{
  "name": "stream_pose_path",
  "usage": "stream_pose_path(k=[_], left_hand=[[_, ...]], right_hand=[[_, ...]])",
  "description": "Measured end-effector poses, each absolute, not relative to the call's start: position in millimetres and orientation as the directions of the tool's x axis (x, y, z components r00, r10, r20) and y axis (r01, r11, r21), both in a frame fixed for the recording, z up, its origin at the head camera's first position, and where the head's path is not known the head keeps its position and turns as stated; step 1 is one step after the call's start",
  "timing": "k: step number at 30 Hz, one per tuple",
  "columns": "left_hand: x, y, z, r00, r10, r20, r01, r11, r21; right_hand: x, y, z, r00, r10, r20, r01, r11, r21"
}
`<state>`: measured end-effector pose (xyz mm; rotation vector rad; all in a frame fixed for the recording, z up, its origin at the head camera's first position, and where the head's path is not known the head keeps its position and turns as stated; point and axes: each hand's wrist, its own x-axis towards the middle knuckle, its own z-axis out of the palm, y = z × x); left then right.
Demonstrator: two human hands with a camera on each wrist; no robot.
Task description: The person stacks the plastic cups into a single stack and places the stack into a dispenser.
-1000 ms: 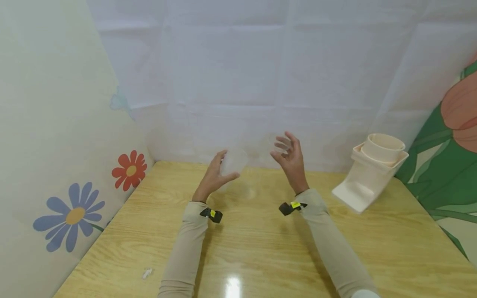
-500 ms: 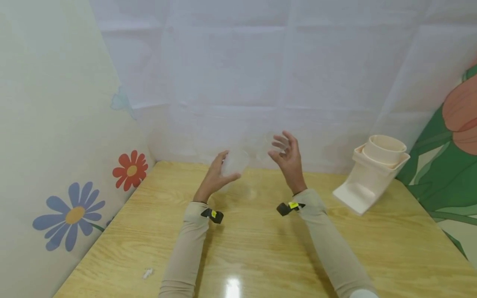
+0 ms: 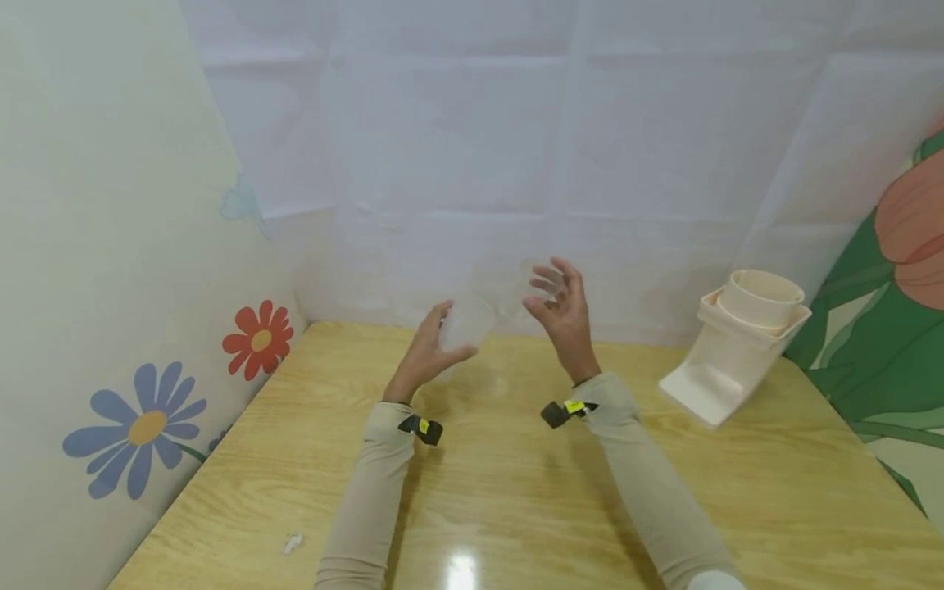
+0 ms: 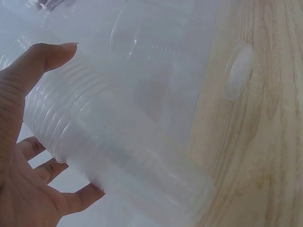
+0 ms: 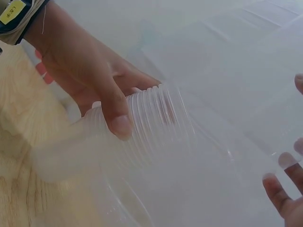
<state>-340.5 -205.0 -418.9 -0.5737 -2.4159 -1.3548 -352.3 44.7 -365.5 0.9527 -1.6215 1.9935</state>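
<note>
A stack of clear plastic cups [image 3: 466,322] is in my left hand [image 3: 425,348], held tilted above the back of the table. In the right wrist view the thumb lies across the ribbed rims of the nested cups [image 5: 154,125]. To the right, my right hand [image 3: 566,310] holds a single clear plastic cup [image 3: 527,283] with fingers and thumb around it, apart from the left hand. That cup is so transparent that its outline is hard to follow. Behind the stack, the left wrist view shows a clear round piece [image 4: 239,71] on the table.
A cream plastic stand with a round opening [image 3: 737,344] is at the right rear of the wooden table [image 3: 487,492]. A small white scrap [image 3: 292,542] lies near the front left. A white sheet [image 3: 457,139] hangs behind; flower-patterned panels flank the table.
My right hand has shifted a little to the left with its cup, narrowing the gap between the hands. The left hand and the cup stack have barely moved.
</note>
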Motion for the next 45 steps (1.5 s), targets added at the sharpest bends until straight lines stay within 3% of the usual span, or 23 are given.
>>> stream_pose_path(k=[45], left_hand=[[-343.2,-203.6,-418.7,-0.839,0.188,0.511,0.535,0.458,0.710]], right_hand=[[-352.4,12.4,-363.0,-0.671,-0.160,0.724,-0.657,-0.324,-0.680]])
